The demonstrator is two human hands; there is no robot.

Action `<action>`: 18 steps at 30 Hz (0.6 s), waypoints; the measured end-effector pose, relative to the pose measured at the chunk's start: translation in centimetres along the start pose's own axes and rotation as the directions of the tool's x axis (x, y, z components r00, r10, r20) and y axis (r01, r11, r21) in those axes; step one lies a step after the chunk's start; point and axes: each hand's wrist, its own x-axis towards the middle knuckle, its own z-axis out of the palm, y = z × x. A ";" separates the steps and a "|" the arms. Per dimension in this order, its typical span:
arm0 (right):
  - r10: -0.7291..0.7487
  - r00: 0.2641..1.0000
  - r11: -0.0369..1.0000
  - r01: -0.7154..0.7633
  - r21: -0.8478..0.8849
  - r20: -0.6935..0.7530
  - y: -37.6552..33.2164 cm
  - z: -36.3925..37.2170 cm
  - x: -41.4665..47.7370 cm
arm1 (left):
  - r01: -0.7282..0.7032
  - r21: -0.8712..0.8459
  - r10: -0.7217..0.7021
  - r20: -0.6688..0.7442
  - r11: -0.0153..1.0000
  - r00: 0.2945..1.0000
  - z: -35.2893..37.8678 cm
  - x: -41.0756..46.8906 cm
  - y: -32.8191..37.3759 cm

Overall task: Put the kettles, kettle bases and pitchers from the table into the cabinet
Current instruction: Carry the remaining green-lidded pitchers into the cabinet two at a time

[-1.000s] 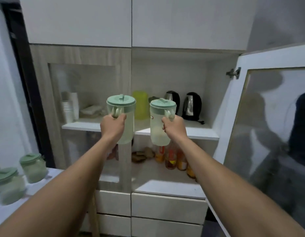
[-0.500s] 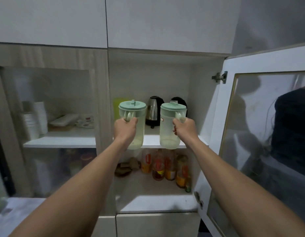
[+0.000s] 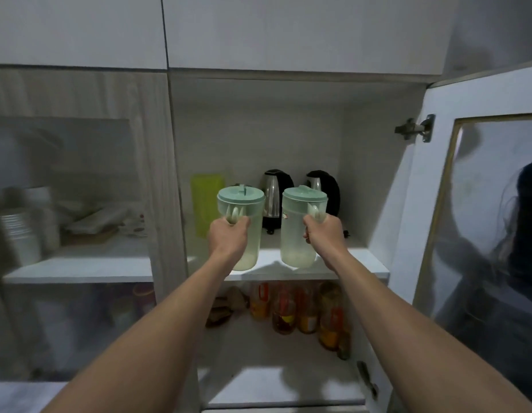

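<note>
Left hand (image 3: 228, 238): our fingers are wrapped tight round the handle of the left pitcher (image 3: 242, 225), held upright over the front edge of the shelf (image 3: 360, 263).
Right hand (image 3: 324, 236): fingers closed the same way on the handle of the right pitcher (image 3: 300, 228), also upright and just beside its twin, not touching.
Contact with the shelf: we cannot tell whether either base rests on the board or hangs just above it.
Handling: both pitchers look empty, so we judge them light; the thin walls would likely flex if squeezed, which makes the moulded handle the sound place to hold.
Materials: frosted, see-through plastic bodies, tall and slightly tapered, with pale green round lids that carry a small raised tab.
Already stored: two kettles, one steel (image 3: 273, 198) and one mostly black (image 3: 326, 190), stand at the back of the same shelf beside a yellow-green container (image 3: 205, 201).
Room left: the front strip of the white, smooth shelf is free, so we judge that both pitchers can go down ahead of the kettles.
Cabinet door (image 3: 482, 222): swung open on our right, glass-panelled.
</note>
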 end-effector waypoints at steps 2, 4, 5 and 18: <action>0.010 0.999 1.000 -0.010 0.011 0.034 1.1 1.3 2.3 | 0.011 0.004 -0.011 -0.028 1.000 1.000 1.0 2.0 -1.0; 0.015 0.998 1.000 -0.016 0.014 0.064 2.2 2.6 4.5 | 0.027 -0.001 -0.027 -0.051 1.000 0.998 1.9 4.0 -1.8; 0.016 0.997 1.000 -0.018 0.023 0.075 2.8 3.3 5.6 | 0.031 0.005 -0.031 -0.064 1.000 0.997 2.3 5.0 -2.2; 0.057 0.984 0.998 -0.056 -0.010 0.171 8.3 11.3 16.2 | 0.120 0.056 -0.104 -0.227 0.991 0.968 6.7 14.6 -7.8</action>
